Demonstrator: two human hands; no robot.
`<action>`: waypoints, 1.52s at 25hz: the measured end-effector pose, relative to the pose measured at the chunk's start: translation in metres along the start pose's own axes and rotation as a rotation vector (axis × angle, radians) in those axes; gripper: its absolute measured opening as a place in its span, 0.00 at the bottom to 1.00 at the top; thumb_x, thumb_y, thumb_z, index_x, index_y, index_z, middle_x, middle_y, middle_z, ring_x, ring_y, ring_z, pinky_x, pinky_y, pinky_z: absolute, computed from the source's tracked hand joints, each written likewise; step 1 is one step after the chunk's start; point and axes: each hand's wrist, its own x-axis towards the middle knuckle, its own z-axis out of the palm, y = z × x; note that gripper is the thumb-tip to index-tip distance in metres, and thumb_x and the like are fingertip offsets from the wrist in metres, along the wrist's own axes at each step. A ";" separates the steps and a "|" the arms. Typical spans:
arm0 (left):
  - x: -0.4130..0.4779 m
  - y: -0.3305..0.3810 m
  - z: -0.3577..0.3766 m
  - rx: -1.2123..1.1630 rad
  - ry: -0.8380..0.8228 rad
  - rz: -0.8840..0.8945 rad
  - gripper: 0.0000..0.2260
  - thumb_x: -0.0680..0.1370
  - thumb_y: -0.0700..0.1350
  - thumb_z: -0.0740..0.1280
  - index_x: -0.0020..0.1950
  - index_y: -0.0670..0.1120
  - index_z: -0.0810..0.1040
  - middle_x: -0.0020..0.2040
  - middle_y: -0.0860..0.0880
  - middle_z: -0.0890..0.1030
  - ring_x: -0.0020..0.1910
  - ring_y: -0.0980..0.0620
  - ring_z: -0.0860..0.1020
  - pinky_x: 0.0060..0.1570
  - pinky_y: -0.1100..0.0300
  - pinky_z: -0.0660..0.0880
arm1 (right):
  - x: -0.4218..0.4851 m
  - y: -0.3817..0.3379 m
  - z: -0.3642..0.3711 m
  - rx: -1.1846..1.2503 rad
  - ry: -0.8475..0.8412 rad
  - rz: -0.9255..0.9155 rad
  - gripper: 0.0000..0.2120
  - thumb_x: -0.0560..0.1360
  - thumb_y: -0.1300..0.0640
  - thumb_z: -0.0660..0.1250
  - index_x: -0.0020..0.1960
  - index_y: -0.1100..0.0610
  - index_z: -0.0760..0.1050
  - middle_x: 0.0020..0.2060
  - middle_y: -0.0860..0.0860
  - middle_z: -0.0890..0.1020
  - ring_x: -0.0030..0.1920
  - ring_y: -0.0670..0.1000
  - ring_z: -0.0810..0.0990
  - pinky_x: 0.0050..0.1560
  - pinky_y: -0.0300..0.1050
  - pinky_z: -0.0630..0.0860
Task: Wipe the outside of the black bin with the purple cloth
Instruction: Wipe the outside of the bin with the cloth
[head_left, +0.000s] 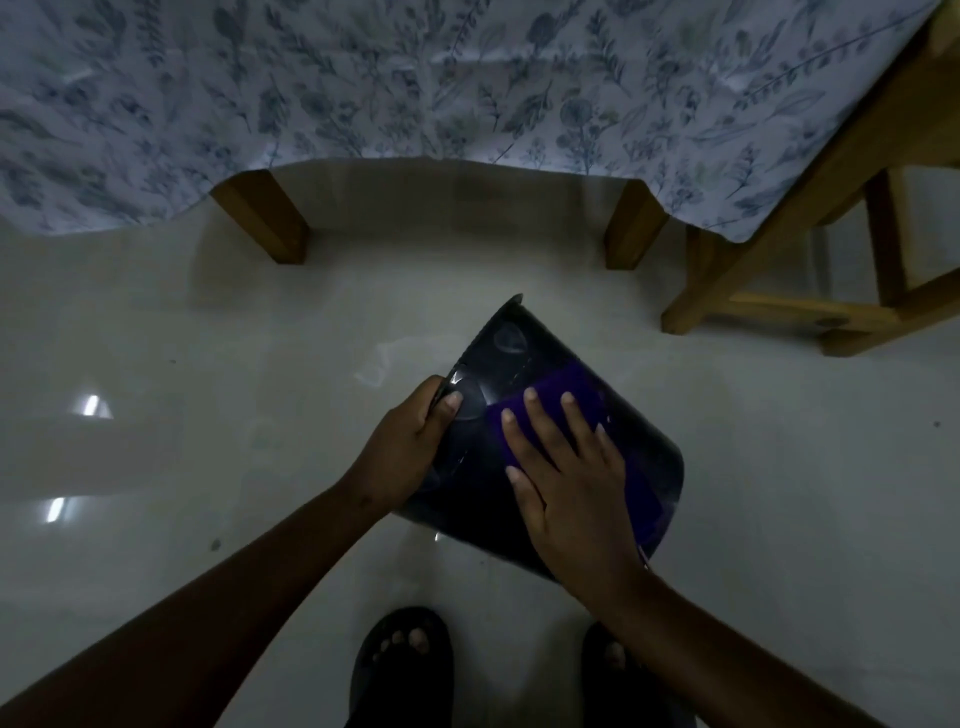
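The black bin lies tipped on its side on the pale floor at the middle of the view, its glossy outer wall facing up. My left hand grips the bin's rim at its left side, thumb on the outer wall. The purple cloth is spread flat on the bin's wall. My right hand lies flat on the cloth with its fingers spread, pressing it against the bin. Part of the cloth is hidden under that hand.
A wooden table's legs stand just beyond the bin, under a hanging floral tablecloth. A wooden chair frame stands at the right. My feet in dark sandals are at the bottom edge. The floor is shiny and pale.
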 end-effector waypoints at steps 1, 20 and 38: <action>-0.003 -0.002 0.001 0.000 0.002 -0.002 0.10 0.83 0.49 0.55 0.53 0.47 0.72 0.44 0.55 0.78 0.43 0.62 0.78 0.37 0.74 0.72 | 0.002 0.001 0.001 0.013 -0.018 -0.030 0.23 0.81 0.46 0.49 0.75 0.45 0.56 0.77 0.46 0.58 0.77 0.54 0.52 0.70 0.56 0.53; 0.006 0.023 0.002 -0.026 -0.020 -0.024 0.09 0.83 0.50 0.53 0.53 0.50 0.72 0.45 0.59 0.77 0.44 0.64 0.76 0.37 0.79 0.69 | 0.085 0.053 -0.013 0.307 -0.072 0.271 0.23 0.83 0.47 0.45 0.76 0.50 0.58 0.75 0.50 0.63 0.74 0.52 0.62 0.73 0.54 0.59; 0.011 0.069 -0.040 0.263 0.112 0.283 0.11 0.82 0.49 0.58 0.47 0.47 0.76 0.35 0.57 0.76 0.35 0.61 0.76 0.33 0.72 0.69 | 0.040 0.047 -0.032 0.630 -0.031 0.216 0.32 0.77 0.43 0.61 0.77 0.44 0.50 0.77 0.45 0.54 0.76 0.47 0.53 0.73 0.49 0.56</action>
